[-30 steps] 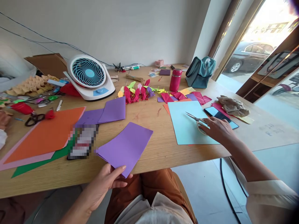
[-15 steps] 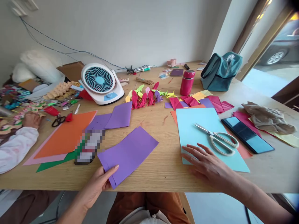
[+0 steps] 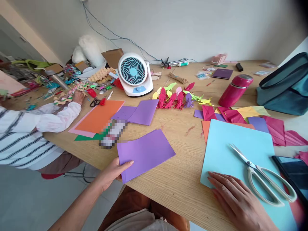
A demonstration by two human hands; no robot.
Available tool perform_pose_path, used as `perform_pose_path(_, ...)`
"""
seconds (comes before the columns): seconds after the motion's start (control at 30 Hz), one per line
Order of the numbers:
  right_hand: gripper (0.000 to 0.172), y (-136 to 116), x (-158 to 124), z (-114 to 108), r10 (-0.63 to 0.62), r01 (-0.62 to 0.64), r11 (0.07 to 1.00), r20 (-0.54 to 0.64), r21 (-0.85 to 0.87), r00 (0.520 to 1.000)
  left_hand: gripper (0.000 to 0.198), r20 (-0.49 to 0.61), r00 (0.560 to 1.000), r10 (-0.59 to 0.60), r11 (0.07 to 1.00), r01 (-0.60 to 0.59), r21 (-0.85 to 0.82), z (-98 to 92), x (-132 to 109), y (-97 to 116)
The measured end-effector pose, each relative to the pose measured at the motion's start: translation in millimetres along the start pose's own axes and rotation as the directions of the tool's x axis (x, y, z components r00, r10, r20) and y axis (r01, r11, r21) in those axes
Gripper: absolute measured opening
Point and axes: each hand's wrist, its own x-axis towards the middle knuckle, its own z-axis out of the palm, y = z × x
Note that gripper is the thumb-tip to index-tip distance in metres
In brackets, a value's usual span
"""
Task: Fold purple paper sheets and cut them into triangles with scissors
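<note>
Now | left fingers edge-pinch purple paper | right fingers flat on blue sheet | tabletop between

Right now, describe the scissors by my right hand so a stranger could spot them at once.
On the wooden table, find the large light-blue sheet where your right hand lies. The scissors rest mostly on that sheet, beside the hand. Pale looped handles and metal blades set them apart from the flat, dark phone alongside.
</note>
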Motion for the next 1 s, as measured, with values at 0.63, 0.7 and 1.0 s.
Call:
perform_pose_path(0.63,0.044,-74.4,-18.9,25.1,0.556,-0.55,0.83,-0.191,0.088,0.809,0.032,0.372,0.747,0.55,0.803,-0.596,0.01,8.0,76.8,43.1)
perform_pose_path(0.7,0.045,-73.6,-19.4,30.0,0.546,-0.56,0.827,-0.289,0.04,0.786,0.028,0.439,0.689,0.577,0.781,-0.622,-0.051,15.4,88.6,43.7)
perform_pose_path(1.0,0.014,-91.1,8.1,12.0,0.621,-0.647,0.75,-0.191,-0.135,0.76,0.025,0.564,0.633,0.53,0.835,-0.506,-0.216,16.1,95.0,36.6)
